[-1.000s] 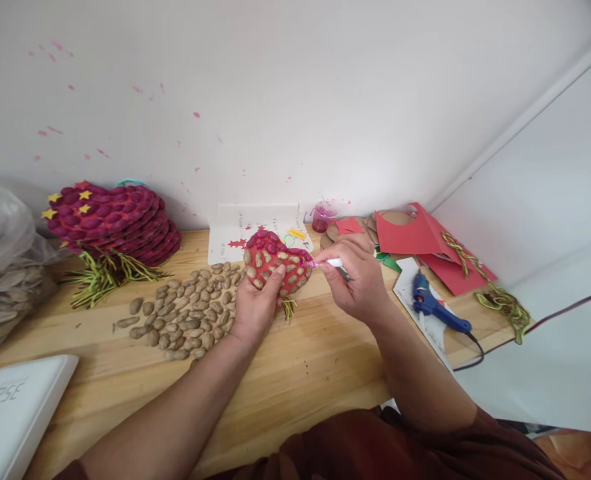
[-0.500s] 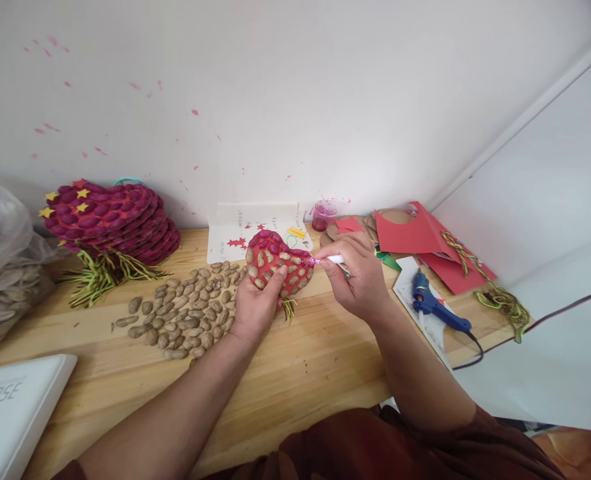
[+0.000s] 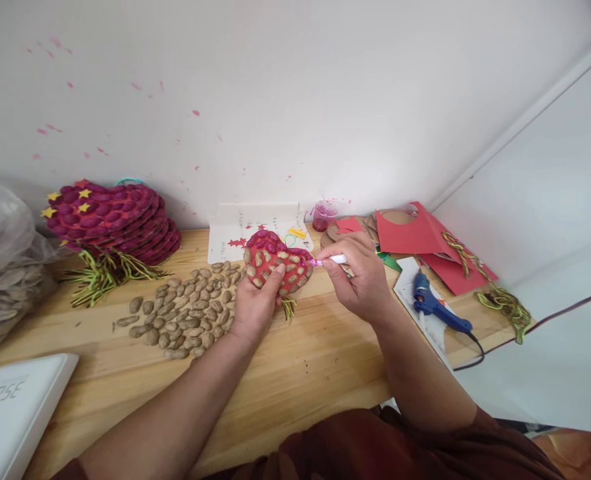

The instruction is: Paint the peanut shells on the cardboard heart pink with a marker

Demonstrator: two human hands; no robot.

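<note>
My left hand [image 3: 256, 303] grips a red heart-shaped piece [image 3: 270, 270] by its lower left edge, thumb on its face. Peanuts in shells cover this piece; those along the upper edge are painted magenta, the others are bare. A green yarn tassel hangs below it. In my right hand [image 3: 358, 277] a white-handled paintbrush [image 3: 336, 259] is pinched, its magenta-stained tip at the heart's right upper edge. Many loose peanuts [image 3: 190, 310] lie on the table left of my left hand.
At the left are stacked magenta peanut hearts [image 3: 110, 220], a plastic bag of peanuts [image 3: 5, 287] and a white power bank [image 3: 22, 407]. A cup of magenta paint [image 3: 324, 217] stands by the wall. Rightward lie red paper [image 3: 400, 233], a blue glue gun [image 3: 440, 310] and yarn [image 3: 505, 303].
Both hands hold the same things in nearly the same place. The brush tip has shifted very slightly to the right along the heart's upper edge.
</note>
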